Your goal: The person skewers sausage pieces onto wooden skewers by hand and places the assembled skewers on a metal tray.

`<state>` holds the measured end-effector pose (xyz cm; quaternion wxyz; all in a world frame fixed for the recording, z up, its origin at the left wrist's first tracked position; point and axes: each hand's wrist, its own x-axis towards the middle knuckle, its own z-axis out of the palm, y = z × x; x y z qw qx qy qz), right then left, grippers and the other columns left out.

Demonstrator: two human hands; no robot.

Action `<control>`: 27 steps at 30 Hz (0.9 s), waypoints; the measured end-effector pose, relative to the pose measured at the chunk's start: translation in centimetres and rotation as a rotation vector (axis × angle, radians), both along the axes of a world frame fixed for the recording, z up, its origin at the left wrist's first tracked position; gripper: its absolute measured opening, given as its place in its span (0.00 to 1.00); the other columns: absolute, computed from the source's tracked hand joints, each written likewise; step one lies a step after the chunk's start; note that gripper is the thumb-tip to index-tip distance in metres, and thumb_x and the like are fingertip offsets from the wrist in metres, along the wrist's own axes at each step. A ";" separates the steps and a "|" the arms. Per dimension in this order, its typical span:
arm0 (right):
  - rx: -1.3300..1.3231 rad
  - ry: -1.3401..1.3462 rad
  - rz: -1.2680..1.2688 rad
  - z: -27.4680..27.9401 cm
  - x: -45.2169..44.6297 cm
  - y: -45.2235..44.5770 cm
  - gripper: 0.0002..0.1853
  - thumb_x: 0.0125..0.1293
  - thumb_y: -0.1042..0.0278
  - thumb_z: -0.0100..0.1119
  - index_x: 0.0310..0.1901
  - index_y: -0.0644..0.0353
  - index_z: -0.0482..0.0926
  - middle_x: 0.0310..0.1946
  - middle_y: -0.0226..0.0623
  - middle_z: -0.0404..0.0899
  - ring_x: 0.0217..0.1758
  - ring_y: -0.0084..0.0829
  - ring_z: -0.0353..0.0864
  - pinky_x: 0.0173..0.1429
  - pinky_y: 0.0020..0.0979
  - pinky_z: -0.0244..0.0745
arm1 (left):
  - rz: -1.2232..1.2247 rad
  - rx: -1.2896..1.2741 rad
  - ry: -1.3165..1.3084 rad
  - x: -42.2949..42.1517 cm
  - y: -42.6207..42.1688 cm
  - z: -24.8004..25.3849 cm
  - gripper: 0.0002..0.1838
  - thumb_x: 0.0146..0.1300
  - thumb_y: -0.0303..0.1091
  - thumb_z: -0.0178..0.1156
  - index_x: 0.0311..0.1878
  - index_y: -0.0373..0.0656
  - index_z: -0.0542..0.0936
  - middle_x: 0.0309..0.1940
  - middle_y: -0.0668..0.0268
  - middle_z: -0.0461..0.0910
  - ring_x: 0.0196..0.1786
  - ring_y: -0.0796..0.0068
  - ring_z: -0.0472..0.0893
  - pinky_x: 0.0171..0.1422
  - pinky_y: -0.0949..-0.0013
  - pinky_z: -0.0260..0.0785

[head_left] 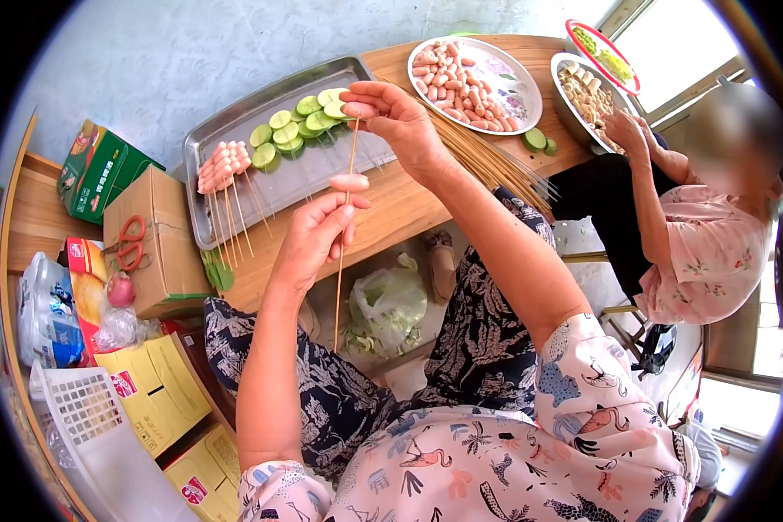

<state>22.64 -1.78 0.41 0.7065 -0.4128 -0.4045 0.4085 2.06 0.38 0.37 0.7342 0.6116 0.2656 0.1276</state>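
My left hand [315,233] is closed on a long wooden skewer [351,158], thumb and fingers pinching it just below a small pink sausage [349,182] threaded on it. At the skewer's upper end, my right hand [402,126] pinches the tip between thumb and fingers. Behind my hands a metal tray [202,209] holds skewered sausages [224,165] at its left end and skewered green cucumber slices [285,133] on its right side. Loose skewers [487,157] lie in a bundle beside my right forearm. Farther back, a white plate [522,76] carries many loose sausages [457,83].
Another person [705,217] sits at the right, hands over a bowl of pale food [587,97]. Cut cucumber pieces [538,141] lie near the plate. Left are a cardboard box [152,244], red scissors [131,244] and a white basket [83,404]. A plastic bag [387,300] sits below the table.
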 end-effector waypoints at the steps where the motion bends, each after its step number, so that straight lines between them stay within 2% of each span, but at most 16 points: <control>1: -0.001 0.001 0.002 -0.1 0.1 0.1 0.21 0.66 0.80 0.51 0.61 0.66 0.66 0.57 0.41 0.74 0.58 0.27 0.75 0.65 0.32 0.69 | 0.002 0.002 0.002 0.1 0.1 0.0 0.14 0.71 0.39 0.52 0.50 0.40 0.78 0.20 0.78 0.69 0.19 0.93 0.63 0.21 0.88 0.52; 7: -0.003 -0.168 -0.012 0.6 -0.1 -0.3 0.21 0.66 0.82 0.47 0.61 0.66 0.66 0.58 0.42 0.74 0.58 0.27 0.76 0.64 0.30 0.68 | 0.019 -0.002 0.013 0.0 0.1 -0.2 0.13 0.71 0.39 0.52 0.50 0.41 0.78 0.20 0.78 0.69 0.19 0.93 0.63 0.21 0.88 0.52; 10: -0.003 -0.142 -0.009 1.1 -0.3 -0.5 0.21 0.66 0.81 0.45 0.61 0.66 0.67 0.58 0.43 0.74 0.58 0.28 0.76 0.64 0.30 0.68 | 0.022 -0.015 0.008 0.0 0.0 0.0 0.14 0.71 0.39 0.52 0.50 0.41 0.78 0.20 0.78 0.69 0.20 0.94 0.63 0.21 0.88 0.52; 12: -0.011 0.045 0.005 1.2 -0.2 -0.5 0.19 0.66 0.79 0.48 0.58 0.67 0.68 0.53 0.43 0.77 0.55 0.28 0.77 0.62 0.31 0.71 | 0.020 -0.013 0.004 0.0 0.0 0.0 0.14 0.71 0.39 0.52 0.50 0.40 0.78 0.20 0.78 0.69 0.20 0.93 0.63 0.21 0.88 0.52; 14: -0.007 0.068 0.019 1.1 0.0 -0.5 0.19 0.66 0.78 0.48 0.59 0.67 0.67 0.53 0.43 0.77 0.55 0.29 0.78 0.62 0.31 0.71 | 0.017 -0.010 0.000 0.0 0.0 0.1 0.14 0.71 0.39 0.52 0.50 0.40 0.78 0.20 0.78 0.69 0.20 0.93 0.63 0.21 0.88 0.52; 16: -0.002 0.093 0.032 0.9 0.0 -0.5 0.19 0.66 0.78 0.48 0.60 0.67 0.66 0.53 0.44 0.77 0.54 0.29 0.78 0.62 0.31 0.72 | 0.026 -0.007 0.015 -0.1 -0.1 0.3 0.12 0.71 0.34 0.50 0.49 0.39 0.79 0.20 0.76 0.70 0.20 0.91 0.64 0.23 0.86 0.54; 23: 0.016 -0.098 0.035 0.2 0.3 -0.3 0.21 0.67 0.79 0.47 0.62 0.66 0.63 0.54 0.44 0.77 0.53 0.29 0.79 0.59 0.31 0.73 | 0.018 -0.008 0.014 -0.2 0.0 0.0 0.12 0.71 0.34 0.50 0.50 0.39 0.79 0.20 0.76 0.70 0.20 0.91 0.64 0.23 0.86 0.54; 25: 0.015 -0.112 0.040 0.5 0.2 -0.4 0.22 0.67 0.79 0.47 0.62 0.66 0.63 0.54 0.45 0.76 0.53 0.30 0.79 0.58 0.31 0.73 | 0.017 0.015 0.016 -0.2 -0.1 -0.1 0.14 0.71 0.39 0.52 0.50 0.40 0.78 0.20 0.78 0.68 0.19 0.92 0.61 0.21 0.86 0.49; 27: -0.031 0.098 0.011 0.8 0.1 -0.7 0.22 0.67 0.77 0.48 0.62 0.68 0.62 0.55 0.46 0.75 0.54 0.32 0.79 0.58 0.32 0.74 | 0.024 0.010 0.016 -0.2 -0.1 0.2 0.13 0.71 0.36 0.51 0.50 0.40 0.79 0.20 0.77 0.69 0.19 0.92 0.62 0.21 0.86 0.52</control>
